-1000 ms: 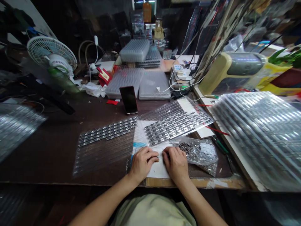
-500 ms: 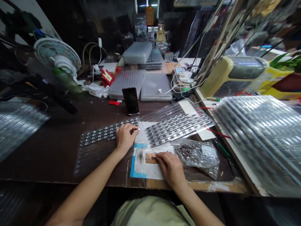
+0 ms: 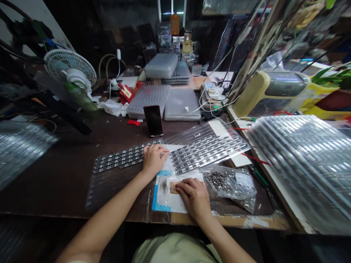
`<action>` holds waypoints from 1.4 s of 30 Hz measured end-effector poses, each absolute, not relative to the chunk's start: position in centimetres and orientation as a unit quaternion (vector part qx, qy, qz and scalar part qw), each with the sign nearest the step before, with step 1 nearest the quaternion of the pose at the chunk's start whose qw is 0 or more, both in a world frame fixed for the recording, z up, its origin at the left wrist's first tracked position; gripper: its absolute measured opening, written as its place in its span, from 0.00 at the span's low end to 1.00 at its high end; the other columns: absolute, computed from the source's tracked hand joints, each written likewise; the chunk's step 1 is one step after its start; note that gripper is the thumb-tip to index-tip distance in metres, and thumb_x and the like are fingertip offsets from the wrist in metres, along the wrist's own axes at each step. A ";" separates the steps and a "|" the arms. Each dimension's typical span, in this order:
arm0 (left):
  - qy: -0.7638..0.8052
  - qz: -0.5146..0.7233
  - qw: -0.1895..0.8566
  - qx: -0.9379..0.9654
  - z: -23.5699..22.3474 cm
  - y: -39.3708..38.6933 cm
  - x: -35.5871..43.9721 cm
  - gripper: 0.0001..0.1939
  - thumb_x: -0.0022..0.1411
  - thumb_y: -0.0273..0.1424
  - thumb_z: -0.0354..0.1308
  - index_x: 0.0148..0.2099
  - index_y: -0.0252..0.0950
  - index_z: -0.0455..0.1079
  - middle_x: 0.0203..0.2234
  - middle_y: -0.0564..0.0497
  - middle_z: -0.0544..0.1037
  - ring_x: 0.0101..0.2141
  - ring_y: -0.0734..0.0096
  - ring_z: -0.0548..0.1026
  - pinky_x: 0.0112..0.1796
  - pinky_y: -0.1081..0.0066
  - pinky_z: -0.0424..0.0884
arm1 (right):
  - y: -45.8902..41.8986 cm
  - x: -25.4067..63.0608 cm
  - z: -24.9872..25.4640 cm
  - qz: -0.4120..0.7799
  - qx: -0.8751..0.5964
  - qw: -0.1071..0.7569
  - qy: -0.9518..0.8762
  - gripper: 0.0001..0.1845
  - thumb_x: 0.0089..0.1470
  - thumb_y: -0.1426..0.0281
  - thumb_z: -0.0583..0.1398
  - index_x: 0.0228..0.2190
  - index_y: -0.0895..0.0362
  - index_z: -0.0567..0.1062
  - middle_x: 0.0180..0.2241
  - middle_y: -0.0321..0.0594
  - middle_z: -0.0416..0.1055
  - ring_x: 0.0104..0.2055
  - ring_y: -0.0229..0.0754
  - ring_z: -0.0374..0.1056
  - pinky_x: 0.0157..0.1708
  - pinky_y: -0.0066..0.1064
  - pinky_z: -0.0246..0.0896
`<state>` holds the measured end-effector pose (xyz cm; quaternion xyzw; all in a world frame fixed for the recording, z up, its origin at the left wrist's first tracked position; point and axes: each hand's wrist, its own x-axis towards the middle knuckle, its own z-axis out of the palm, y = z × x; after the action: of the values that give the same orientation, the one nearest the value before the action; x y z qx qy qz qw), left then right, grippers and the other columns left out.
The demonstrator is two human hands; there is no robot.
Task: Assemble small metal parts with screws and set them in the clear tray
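Small black-and-silver pcs [image 3: 117, 157] lie in rows in the left-hand clear ribbed plastic tray [image 3: 106, 188] on the dark brown desk [image 3: 68, 153]; left hand [image 3: 154, 159] is over that tray's R end, fingers bunched, can't tell if they pinch a pc. Right hand [image 3: 195, 197] has its fingers drawn together at the tips on a small flat brown pad [image 3: 173, 188]; can't tell if anything's pinched. To do it well, prob. keep pcs in line w/ the grooves, light touch, no nudging neighbours, pad steady. Qty: 2 hands, 1 pad, 2 trays w/ pcs incl. the right-hand clear ribbed plastic tray [image 3: 188, 136], 1 black upright phone [image 3: 153, 121], 1 white round fan [image 3: 70, 67]; pcs too many/small to count.
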<state>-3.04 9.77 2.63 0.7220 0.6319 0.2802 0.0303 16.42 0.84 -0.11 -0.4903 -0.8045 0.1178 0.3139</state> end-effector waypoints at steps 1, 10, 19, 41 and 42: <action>0.627 0.276 0.039 0.727 2.7 10.4 -2.2 0.05 0.58 0.34 0.59 0.34 0.42 0.77 0.35 0.50 0.78 0.39 0.61 0.71 0.46 0.58 0.56 | 0.8 16.3 0.0 0.113 -0.489 0.314 -0.806 0.06 0.56 0.67 0.59 0.33 0.47 0.78 0.32 0.36 0.72 0.35 0.38 0.64 0.34 0.32 0.52; 0.609 0.353 0.215 0.677 3.8 8.9 -2.8 0.06 0.59 0.31 0.57 0.37 0.37 0.74 0.32 0.50 0.79 0.35 0.65 0.76 0.41 0.63 0.69 | 0.5 21.7 1.1 0.034 -0.540 0.335 -0.771 0.11 0.60 0.68 0.53 0.37 0.55 0.76 0.35 0.40 0.73 0.37 0.39 0.66 0.37 0.31 0.57; 0.559 0.381 0.411 0.611 2.2 0.7 -2.7 0.12 0.61 0.33 0.54 0.43 0.37 0.75 0.33 0.48 0.76 0.27 0.74 0.74 0.26 0.76 0.72 | 0.7 20.6 0.6 -0.039 -0.548 0.234 -0.802 0.09 0.58 0.66 0.57 0.39 0.53 0.75 0.33 0.40 0.71 0.34 0.41 0.62 0.33 0.34 0.48; 0.562 0.339 0.209 0.725 0.6 -0.2 0.8 0.05 0.58 0.29 0.60 0.37 0.40 0.77 0.29 0.51 0.76 0.32 0.69 0.75 0.35 0.71 0.71 | 1.0 19.9 -0.3 0.124 -0.487 0.390 -0.771 0.11 0.58 0.73 0.53 0.37 0.53 0.75 0.36 0.41 0.73 0.38 0.40 0.69 0.37 0.32 0.66; 0.565 0.336 0.206 0.725 0.6 -0.2 0.8 0.05 0.58 0.29 0.60 0.37 0.40 0.77 0.29 0.51 0.76 0.32 0.69 0.74 0.35 0.71 0.70 | 1.0 19.9 -0.3 0.130 -0.487 0.391 -0.770 0.11 0.58 0.72 0.53 0.37 0.53 0.75 0.35 0.41 0.73 0.38 0.40 0.69 0.37 0.32 0.66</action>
<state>0.80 -0.18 0.62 0.7252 0.5647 0.3360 0.2057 19.91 0.99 -0.29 -0.4870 -0.7703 0.1298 0.3907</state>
